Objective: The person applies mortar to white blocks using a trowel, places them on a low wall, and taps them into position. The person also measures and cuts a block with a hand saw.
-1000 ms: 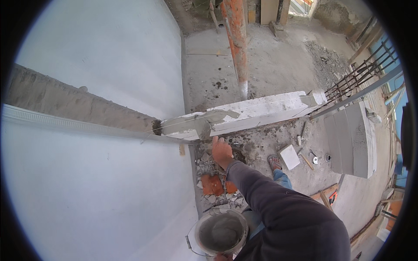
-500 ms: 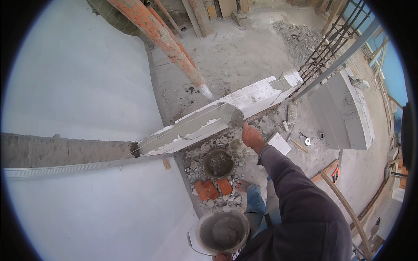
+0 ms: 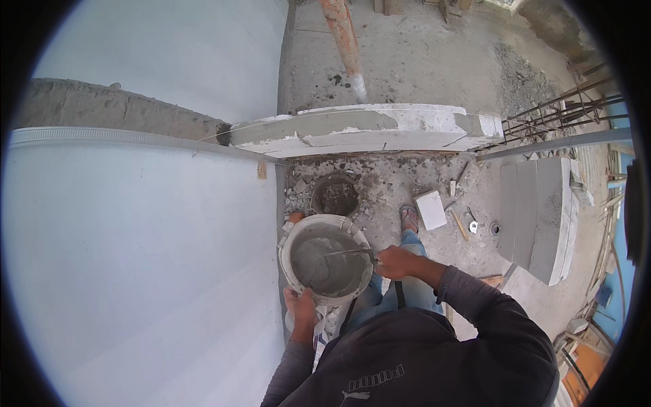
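A pale bucket (image 3: 287, 260) holding wet grey mortar (image 3: 317, 266) is in front of me. My left hand (image 3: 302, 309) is closed on the near left side of its rim. In my right hand (image 3: 399, 262) is the handle of a trowel (image 3: 350, 253), gripped at the bucket's right side. Its thin blade reaches left over the mortar, and I cannot tell how much of it is sunk in. Beyond the bucket runs a low wall of white blocks (image 3: 427, 119), with grey mortar spread along much of its top and a string stretched over it.
Behind the bucket stands a dark second bucket (image 3: 336, 195) among rubble. A loose white block (image 3: 430, 209), a yellow-handled tool (image 3: 460, 226) and a tape measure (image 3: 473, 228) lie to the right. Stacked blocks (image 3: 540, 218) stand farther right, near a slanting metal bar (image 3: 553, 144). An orange post (image 3: 342, 41) rises beyond the wall.
The trowel in my right hand has come down from the wall top to the mortar bucket. My left hand, still at the bucket, shows more fully. The whole view has shifted and turned.
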`<state>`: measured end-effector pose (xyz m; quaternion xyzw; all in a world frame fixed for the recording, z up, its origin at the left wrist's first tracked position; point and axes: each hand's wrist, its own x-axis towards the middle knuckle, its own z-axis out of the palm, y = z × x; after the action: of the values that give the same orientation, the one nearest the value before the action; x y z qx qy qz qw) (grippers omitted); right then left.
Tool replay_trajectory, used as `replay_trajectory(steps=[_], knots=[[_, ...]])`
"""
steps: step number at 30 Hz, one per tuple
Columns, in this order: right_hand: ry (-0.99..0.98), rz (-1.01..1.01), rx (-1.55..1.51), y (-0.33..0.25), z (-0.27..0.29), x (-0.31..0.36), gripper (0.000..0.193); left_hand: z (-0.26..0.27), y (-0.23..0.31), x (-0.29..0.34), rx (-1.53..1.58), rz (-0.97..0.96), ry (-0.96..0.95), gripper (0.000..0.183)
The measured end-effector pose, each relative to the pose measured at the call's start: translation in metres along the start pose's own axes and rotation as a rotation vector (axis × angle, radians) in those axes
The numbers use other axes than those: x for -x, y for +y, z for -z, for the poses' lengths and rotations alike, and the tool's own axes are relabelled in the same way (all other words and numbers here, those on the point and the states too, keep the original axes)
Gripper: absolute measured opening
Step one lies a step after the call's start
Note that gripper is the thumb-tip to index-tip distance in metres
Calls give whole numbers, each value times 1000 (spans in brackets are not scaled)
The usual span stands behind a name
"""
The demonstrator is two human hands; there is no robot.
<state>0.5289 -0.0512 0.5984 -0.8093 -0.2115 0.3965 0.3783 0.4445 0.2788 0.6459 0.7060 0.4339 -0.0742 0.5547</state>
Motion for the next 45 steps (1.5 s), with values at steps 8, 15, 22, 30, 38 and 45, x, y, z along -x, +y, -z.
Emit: replay_trajectory(steps=[8, 15, 22, 30, 38, 45], knots=[[-193, 74, 355, -23, -42, -28, 21, -89, 59, 13, -36, -256, -135, 37], [-520, -419, -1513, 3, 35, 31, 15, -107, 62, -3, 98, -128, -202, 39], [14, -235, -1421, 29, 93, -7, 21, -94, 41, -21, 270, 281, -69, 38], [732, -320, 385, 122, 203, -91, 35, -8, -24, -26, 210, 479, 113, 44], [795, -426, 346, 147, 207, -50, 31, 65, -85, -7, 157, 579, 349, 56], [737, -438, -1630, 74, 148, -128, 29, 101, -120, -9, 293, 672, 372, 43]])
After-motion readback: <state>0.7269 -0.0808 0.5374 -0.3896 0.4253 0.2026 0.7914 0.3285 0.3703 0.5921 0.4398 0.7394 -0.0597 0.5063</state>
